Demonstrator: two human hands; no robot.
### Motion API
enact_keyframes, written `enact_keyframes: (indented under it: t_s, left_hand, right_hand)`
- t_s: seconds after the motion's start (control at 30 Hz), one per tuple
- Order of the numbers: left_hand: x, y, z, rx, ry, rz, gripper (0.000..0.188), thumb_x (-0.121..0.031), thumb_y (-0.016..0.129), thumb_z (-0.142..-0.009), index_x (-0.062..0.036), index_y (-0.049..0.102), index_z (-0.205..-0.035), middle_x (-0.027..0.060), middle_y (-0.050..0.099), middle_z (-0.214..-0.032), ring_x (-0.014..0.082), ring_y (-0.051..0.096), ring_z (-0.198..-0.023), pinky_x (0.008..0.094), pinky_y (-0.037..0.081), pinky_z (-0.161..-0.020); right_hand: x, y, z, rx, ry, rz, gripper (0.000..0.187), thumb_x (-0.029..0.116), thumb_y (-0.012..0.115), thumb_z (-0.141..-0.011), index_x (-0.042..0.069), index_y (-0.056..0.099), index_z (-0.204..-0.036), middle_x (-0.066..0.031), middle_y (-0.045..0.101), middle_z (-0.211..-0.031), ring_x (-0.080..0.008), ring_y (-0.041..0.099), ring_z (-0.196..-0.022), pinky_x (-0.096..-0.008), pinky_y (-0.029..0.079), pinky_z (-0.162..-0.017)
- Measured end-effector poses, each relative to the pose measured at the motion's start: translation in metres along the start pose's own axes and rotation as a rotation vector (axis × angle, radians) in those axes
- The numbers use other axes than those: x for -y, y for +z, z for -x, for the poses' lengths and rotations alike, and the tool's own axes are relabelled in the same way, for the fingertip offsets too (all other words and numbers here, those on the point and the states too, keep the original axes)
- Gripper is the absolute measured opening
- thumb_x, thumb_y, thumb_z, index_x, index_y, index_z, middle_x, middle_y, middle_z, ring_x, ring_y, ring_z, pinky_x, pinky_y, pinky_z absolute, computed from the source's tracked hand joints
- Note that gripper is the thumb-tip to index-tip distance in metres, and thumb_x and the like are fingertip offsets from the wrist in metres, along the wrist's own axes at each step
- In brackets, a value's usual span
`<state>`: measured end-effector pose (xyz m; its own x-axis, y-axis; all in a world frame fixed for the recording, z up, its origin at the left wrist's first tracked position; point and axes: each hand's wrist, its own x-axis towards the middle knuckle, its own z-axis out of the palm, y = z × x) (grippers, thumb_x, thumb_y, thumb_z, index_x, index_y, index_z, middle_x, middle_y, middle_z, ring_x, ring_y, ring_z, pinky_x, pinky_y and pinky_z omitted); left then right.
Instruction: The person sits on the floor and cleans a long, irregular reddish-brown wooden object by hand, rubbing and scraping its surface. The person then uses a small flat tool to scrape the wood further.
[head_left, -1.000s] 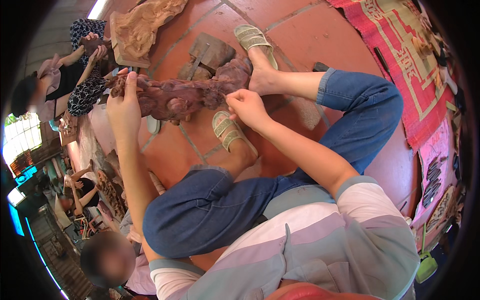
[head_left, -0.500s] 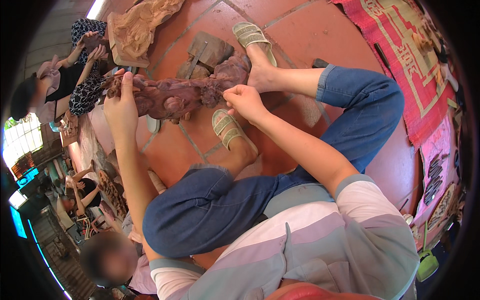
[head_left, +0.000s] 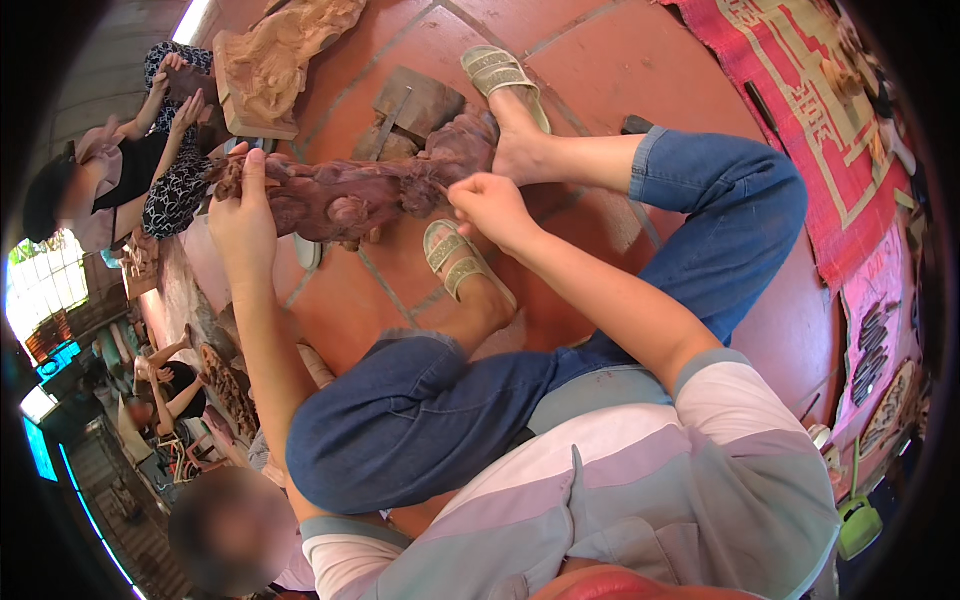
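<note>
A long reddish-brown wood carving (head_left: 345, 200) lies crosswise in front of me, its surface full of rounded, knotty relief. My left hand (head_left: 243, 200) grips its left end, thumb on top. Against a rough carved cluster towards the right end, my right hand (head_left: 492, 212) is closed in a pinch. Something thin seems to stick out from its fingertips to the carving, too small to name. The carving's right end rests beside my sandalled foot (head_left: 508, 85). Behind it sits a brown wooden block (head_left: 418, 102) with a thin flat strip on it.
A lighter carved wood piece (head_left: 275, 65) stands at the upper left, near a seated person (head_left: 125, 170) handling a dark piece. Another person's head (head_left: 230, 530) is close at lower left. Right lies a red patterned mat (head_left: 790, 130); several dark tools (head_left: 872, 350) rest on pink cloth.
My right hand has shifted very slightly and its fingers have turned a little at the carved cluster. The left hand keeps its grip. The person at upper left has moved their hands slightly.
</note>
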<state>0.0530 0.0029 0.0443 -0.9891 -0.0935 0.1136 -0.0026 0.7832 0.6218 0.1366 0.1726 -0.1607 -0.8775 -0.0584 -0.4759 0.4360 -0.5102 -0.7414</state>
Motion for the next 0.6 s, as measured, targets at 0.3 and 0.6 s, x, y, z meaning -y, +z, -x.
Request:
enact_keyframes:
  t_s: [0.3,0.6]
  left_hand:
    - [0.012,0.000,-0.006,-0.015,0.032,0.055,0.035,-0.027,0.055,-0.092,0.0022,0.058,-0.110,0.0076,0.064,-0.087,0.0129,0.060,-0.080,0.0262,0.046,-0.073]
    - [0.010,0.001,-0.004,-0.005,0.043,0.063,0.034,-0.027,0.055,-0.092,0.0023,0.058,-0.110,0.0083,0.065,-0.089,0.0130,0.060,-0.080,0.0260,0.046,-0.074]
  right_hand:
    - [0.004,0.005,-0.002,-0.005,0.007,0.018,0.016,0.011,0.058,-0.080,-0.005,0.061,-0.084,-0.0055,0.060,-0.068,-0.0104,0.058,-0.055,-0.0244,0.051,-0.047]
    - [0.006,0.006,-0.004,-0.007,-0.013,0.062,0.017,0.012,0.060,-0.080,-0.005,0.061,-0.081,-0.0058,0.060,-0.069,-0.0106,0.058,-0.055,-0.0242,0.051,-0.048]
